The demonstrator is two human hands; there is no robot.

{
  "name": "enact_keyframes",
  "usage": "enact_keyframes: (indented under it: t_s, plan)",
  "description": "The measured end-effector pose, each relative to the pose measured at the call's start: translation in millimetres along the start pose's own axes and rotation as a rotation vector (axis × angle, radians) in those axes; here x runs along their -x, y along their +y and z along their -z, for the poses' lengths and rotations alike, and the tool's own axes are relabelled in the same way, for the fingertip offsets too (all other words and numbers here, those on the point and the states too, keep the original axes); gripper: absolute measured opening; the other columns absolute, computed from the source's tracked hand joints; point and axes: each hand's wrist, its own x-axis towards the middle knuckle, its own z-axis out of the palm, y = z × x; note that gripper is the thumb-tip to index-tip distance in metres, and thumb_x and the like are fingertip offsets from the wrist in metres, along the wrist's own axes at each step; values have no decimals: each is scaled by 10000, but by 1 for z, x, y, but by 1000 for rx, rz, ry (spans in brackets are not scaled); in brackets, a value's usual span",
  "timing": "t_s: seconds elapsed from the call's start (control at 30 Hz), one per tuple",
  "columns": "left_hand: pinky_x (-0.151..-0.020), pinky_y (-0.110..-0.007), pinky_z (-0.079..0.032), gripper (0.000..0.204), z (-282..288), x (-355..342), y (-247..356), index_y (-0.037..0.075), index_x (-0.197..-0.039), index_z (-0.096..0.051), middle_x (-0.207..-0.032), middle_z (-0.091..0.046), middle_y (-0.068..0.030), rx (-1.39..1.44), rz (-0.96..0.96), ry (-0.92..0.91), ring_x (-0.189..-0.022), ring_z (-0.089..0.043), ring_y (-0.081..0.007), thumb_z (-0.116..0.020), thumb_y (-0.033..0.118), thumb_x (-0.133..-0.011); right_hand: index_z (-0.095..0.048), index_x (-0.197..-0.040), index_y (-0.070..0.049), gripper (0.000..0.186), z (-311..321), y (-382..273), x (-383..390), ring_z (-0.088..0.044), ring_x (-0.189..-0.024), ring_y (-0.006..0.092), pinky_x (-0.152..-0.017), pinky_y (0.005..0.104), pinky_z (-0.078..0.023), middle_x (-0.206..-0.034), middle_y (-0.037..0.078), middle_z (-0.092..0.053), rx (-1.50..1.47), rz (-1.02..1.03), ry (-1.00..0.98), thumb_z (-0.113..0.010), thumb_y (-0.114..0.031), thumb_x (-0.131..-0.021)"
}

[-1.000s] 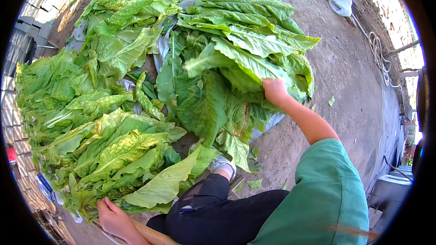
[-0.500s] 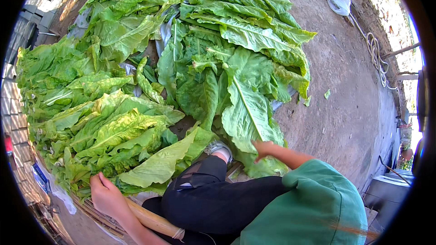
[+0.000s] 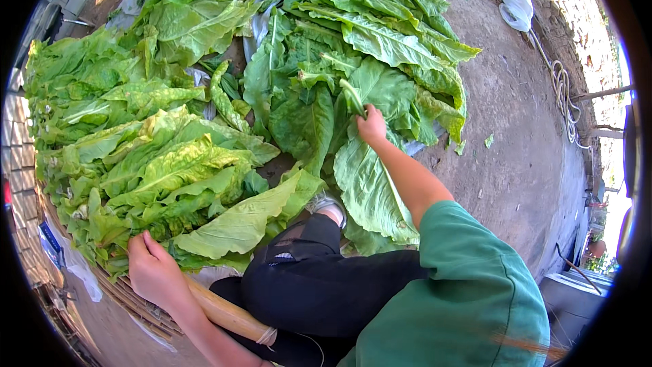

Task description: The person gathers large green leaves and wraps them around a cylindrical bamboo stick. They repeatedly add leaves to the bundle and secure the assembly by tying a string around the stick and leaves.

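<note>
While right fingers [image 3: 365, 121] grip leaf stalk [image 3: 352, 96], left fingers [image 3: 144, 246] at leaf-pile edge [image 3: 109, 245], hold unclear, open ground [image 3: 502, 183] rightward

One left hand [image 3: 153, 268] and one right hand [image 3: 371, 126] make two; the right holds one leaf [image 3: 373, 190]. The other leaves [image 3: 163, 170], overlapping in heaps across the ground [image 3: 506, 197], are too many to count. There is one wooden pole [image 3: 227, 311], one shoe [image 3: 323, 201] in clear view and, toward the ground's upper right corner, one whitish plastic bag [image 3: 514, 3]. Along the right edge lies one coil of rope [image 3: 561, 88].
</note>
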Motion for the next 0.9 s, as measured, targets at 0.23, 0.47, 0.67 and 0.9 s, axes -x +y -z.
enact_keyframes:
  t_s: [0.23,0.47,0.67,0.9]
  plan:
    - [-541,-421,-435,230,-2,3,-5,60,-836,-584,-762,-610,-126,-15,14,-12,-655,-582,-325,-474,250,-902,-529,-1081,-11,310,112,38,9,-568,-919,374,-774,406,-435,-961,229,-598,-176,114,-51,-496,-234,-868]
    - [-544,-423,-438,223,2,0,6,70,-836,-586,-769,-614,-121,-27,4,-9,-653,-583,-332,-482,257,-896,-543,-959,-65,435,130,-7,45,-602,-784,346,-689,432,-473,-906,156,-610,474,370,-325,-685,-389,-706]
    - [-546,-412,-457,171,3,-1,2,70,-786,-587,-732,-613,-116,-57,11,53,-643,-597,-311,-538,220,-851,-539,-851,-145,130,-10,-14,16,-606,-697,222,-512,365,-482,-833,62,-522,808,916,-229,-541,-109,-726]
    - [-464,-397,-454,110,-11,6,-17,107,-728,-601,-602,-579,-82,106,-23,31,-522,-574,-268,-539,166,-797,-578,-1080,-122,354,-52,33,-48,-524,-1057,311,-834,405,-455,-1220,142,-508,506,933,-124,-567,-96,-727]
